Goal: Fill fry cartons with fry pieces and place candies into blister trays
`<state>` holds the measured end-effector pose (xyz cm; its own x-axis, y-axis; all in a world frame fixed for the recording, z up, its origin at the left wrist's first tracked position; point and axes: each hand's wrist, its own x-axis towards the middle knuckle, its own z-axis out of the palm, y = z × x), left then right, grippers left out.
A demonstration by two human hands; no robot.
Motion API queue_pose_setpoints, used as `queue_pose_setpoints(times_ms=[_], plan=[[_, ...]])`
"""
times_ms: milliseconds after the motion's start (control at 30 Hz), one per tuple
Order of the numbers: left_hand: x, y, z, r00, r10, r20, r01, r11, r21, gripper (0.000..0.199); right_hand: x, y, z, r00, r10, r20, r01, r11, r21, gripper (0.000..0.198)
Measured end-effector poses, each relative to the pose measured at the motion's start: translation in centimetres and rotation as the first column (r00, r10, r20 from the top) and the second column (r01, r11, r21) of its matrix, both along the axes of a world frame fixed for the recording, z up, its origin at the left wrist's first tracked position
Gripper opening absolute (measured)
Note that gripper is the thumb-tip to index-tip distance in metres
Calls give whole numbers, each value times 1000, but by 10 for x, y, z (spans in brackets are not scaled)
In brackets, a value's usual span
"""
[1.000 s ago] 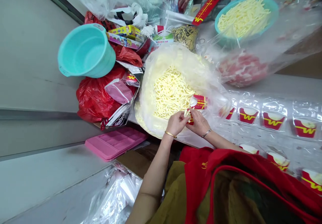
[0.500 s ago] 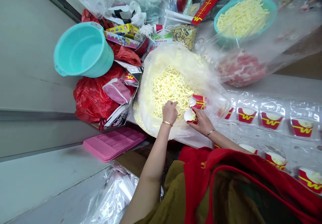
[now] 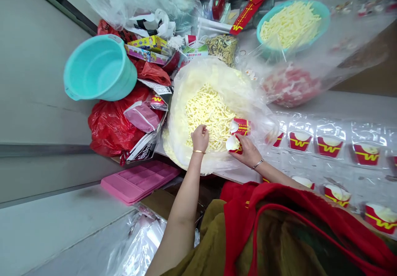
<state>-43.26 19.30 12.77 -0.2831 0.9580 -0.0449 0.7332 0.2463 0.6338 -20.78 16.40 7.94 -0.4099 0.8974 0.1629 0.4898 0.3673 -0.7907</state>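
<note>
A large clear plastic bag [image 3: 186, 73] lies opened out, heaped with pale yellow fry-shaped pieces [image 3: 207, 106]. Over the near left part of the heap is my left hand [image 3: 200, 138], its fingers curled closed; whatever they may hold is too small to make out. My right hand [image 3: 247, 152] grips a small red fries carton [image 3: 237, 147] with a white inside, its mouth facing left towards the heap. Some pale pieces show at that mouth. Just beyond it, a second red-and-white fries carton [image 3: 241, 127] rests on the bag.
Clear packs with red fries cartons [image 3: 300, 141] line the table to the right. Behind lie a turquoise basin of pale sticks [image 3: 263, 23] and a bag of pink-white pieces [image 3: 291, 85]. An empty turquoise tub [image 3: 99, 67], a red bag [image 3: 113, 127] and a pink tray [image 3: 136, 181] are left.
My left hand has shifted left across the heap and its fingers have curled in. My right hand keeps the carton in nearly the same place. The view has moved slightly.
</note>
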Motion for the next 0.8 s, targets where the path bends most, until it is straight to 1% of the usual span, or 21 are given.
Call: queue_pose_setpoints(times_ms=[33, 67, 100, 133, 167, 200, 233, 300, 333, 400, 433, 533, 600, 667, 733, 800], plan=[[3, -4, 5, 990, 44, 134, -51, 997, 53, 15, -1, 0, 2, 1000, -6, -5, 6, 1000, -5, 71], [8, -9, 10, 965, 56, 255, -80, 993, 86, 15, -3, 0, 5, 1000, -12, -9, 12, 1000, -8, 71], [15, -15, 15, 938, 43, 344, -83, 991, 102, 15, -5, 0, 8, 1000, -19, -12, 19, 1000, -11, 71], [23, -21, 21, 919, 13, 395, -59, 993, 104, 16, -8, 0, 11, 1000, -25, -14, 25, 1000, -11, 71], [32, -27, 26, 913, -27, 407, -16, 995, 102, 16, -10, 0, 14, 999, -30, -16, 30, 1000, -8, 71], [41, -34, 31, 921, -69, 383, 34, 995, 98, 15, -12, -1, 18, 999, -34, -17, 34, 999, -3, 71], [49, -40, 36, 939, -110, 325, 85, 992, 92, 14, -14, -1, 21, 999, -38, -20, 38, 999, 1, 71], [62, -50, 46, 970, -199, 140, 194, 980, 50, 13, -15, -4, 27, 999, -39, -35, 40, 999, 7, 70], [67, -54, 51, 968, -248, 39, 248, 969, 12, 15, -14, -5, 29, 998, -37, -46, 37, 999, 10, 70], [75, -61, 59, 928, -352, -121, 346, 935, -72, 21, -12, -8, 30, 997, -30, -66, 31, 999, 8, 69], [78, -63, 62, 900, -402, -169, 390, 915, -103, 23, -10, -9, 30, 997, -33, -76, 34, 999, 6, 68], [92, -69, 67, 833, -501, -234, 489, 865, -113, 26, -3, -12, 33, 991, -63, -119, 62, 998, -14, 62], [105, -71, 66, 823, -515, -237, 519, 853, -54, 23, 6, -16, 39, 986, -90, -140, 88, 996, -21, 59], [121, -70, 60, 847, -484, -217, 504, 862, 46, 21, 18, -20, 46, 988, -132, -81, 133, 991, 9, 60], [140, -60, 47, 878, -431, -207, 460, 880, 121, 17, 37, -19, 47, 985, -174, 4, 173, 984, 50, 62], [169, -46, 32, 902, -367, -227, 412, 889, 201, 15, 65, -14, 41, 977, -211, 12, 210, 977, 47, 67]])
